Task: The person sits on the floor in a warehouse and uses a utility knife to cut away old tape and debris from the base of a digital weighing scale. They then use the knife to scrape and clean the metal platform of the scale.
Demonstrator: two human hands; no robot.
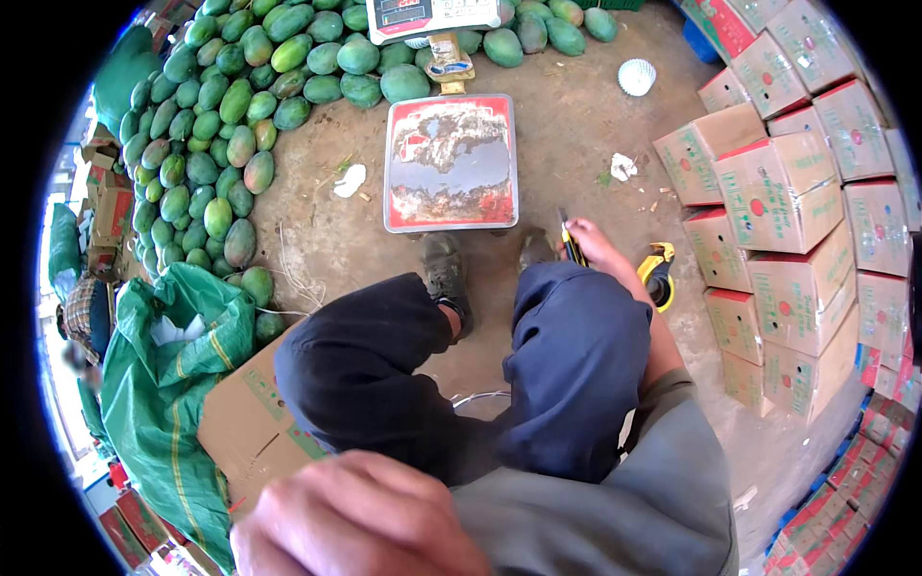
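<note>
My right hand [597, 244] is closed round a yellow-and-black utility knife [574, 250], beside my right knee and low over the floor. The knife's dark tip points away from me. Just right of that hand, a yellow-and-black tape dispenser [660, 278] rests on the floor. Close to the camera at the lower edge is my left hand [360, 518], blurred, with its fingers curled in. Whatever those fingers may hold is hidden. Ahead of my shoes stands a floor scale [451, 165] with a worn red-and-grey platform.
Green mangoes [219, 154] are heaped at the far left. A green woven sack [163, 384] and a flat cardboard sheet [252, 422] lie on my left. Stacked cartons [783, 192] line the right side. A white foam net [637, 77] lies on the floor [567, 125].
</note>
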